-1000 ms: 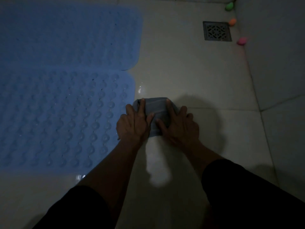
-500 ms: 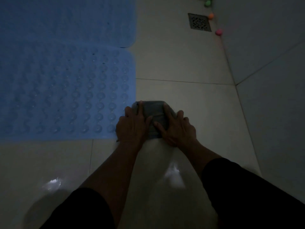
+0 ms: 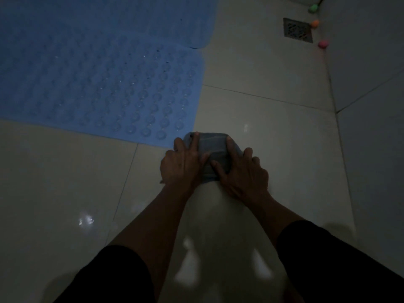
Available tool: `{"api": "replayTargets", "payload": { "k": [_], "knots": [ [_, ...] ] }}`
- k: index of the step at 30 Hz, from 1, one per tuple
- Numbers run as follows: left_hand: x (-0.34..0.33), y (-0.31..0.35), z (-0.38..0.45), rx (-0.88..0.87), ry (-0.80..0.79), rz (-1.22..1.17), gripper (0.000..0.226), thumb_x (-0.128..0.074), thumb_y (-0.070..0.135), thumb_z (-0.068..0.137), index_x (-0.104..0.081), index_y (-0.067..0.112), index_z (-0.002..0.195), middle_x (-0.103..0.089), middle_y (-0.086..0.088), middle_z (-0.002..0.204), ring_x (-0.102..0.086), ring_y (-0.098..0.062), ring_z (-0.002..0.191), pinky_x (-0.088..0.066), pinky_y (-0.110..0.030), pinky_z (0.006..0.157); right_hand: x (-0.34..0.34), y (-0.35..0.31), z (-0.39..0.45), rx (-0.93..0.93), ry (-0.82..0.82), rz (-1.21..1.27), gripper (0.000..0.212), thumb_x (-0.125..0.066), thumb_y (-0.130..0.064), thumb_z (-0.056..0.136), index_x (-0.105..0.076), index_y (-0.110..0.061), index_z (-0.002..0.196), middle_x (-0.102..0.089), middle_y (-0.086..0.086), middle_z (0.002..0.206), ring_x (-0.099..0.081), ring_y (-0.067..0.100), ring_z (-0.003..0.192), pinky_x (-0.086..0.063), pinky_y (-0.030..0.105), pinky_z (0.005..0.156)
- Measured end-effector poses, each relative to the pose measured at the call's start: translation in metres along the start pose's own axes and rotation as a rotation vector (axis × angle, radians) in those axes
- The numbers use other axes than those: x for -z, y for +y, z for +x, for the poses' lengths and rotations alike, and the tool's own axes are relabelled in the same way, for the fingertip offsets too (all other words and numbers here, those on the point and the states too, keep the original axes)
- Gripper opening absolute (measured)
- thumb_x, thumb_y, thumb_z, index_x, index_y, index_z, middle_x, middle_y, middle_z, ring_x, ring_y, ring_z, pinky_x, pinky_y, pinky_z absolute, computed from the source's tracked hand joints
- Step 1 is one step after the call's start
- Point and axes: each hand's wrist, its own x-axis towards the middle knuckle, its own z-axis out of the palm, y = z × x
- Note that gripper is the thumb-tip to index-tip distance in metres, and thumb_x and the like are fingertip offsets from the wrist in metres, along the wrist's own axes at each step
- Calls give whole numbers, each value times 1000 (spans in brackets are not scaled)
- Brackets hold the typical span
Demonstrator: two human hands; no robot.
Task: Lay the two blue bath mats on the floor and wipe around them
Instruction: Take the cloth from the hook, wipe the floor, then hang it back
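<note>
Two blue bath mats lie flat on the pale tiled floor at the upper left: the near mat (image 3: 98, 88), studded with round bumps, and the far mat (image 3: 135, 16) behind it. A folded grey cloth (image 3: 213, 149) rests on the floor just off the near mat's front right corner. My left hand (image 3: 181, 167) presses flat on the cloth's left side. My right hand (image 3: 242, 173) presses flat on its right side. Fingers of both hands are spread over the cloth.
A square metal floor drain (image 3: 297, 29) sits at the far right, by the wall (image 3: 371, 62). Three small coloured objects lie along the wall's base: green (image 3: 313, 8), orange (image 3: 314, 23) and pink (image 3: 323, 43). Shiny floor tiles (image 3: 273, 127) show light reflections.
Both hands have drawn the cloth back toward me along the near mat's right edge, from beside the two mats' seam to the near mat's front right corner.
</note>
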Motion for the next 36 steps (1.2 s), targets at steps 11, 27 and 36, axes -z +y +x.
{"api": "replayTargets", "payload": {
  "k": [11,27,36],
  "knots": [
    [-8,-6,-64,114,-43,-93,72,-23,69,96,-6,33,156,-40,-15,128,-58,-31,91,-36,-34,64,-7,4,-46,124,9,-54,82,-30,-78,85,0,-42,152,-39,8,127,-49,30,103,-45,38,71],
    [0,-55,-102,520,-1,-205,72,-21,67,97,-9,27,156,-41,-14,135,-61,-30,94,-38,-35,63,-22,-61,-7,678,171,-227,60,-39,-54,97,-41,-23,148,-55,15,93,-53,30,64,-38,32,46],
    [3,-108,-72,608,29,-232,72,-23,66,97,-9,26,155,-41,-13,131,-57,-32,99,-40,-37,63,-29,-128,34,759,57,-235,65,-33,-61,94,-30,-29,150,-50,14,107,-55,28,73,-43,31,48]
  ]
}}
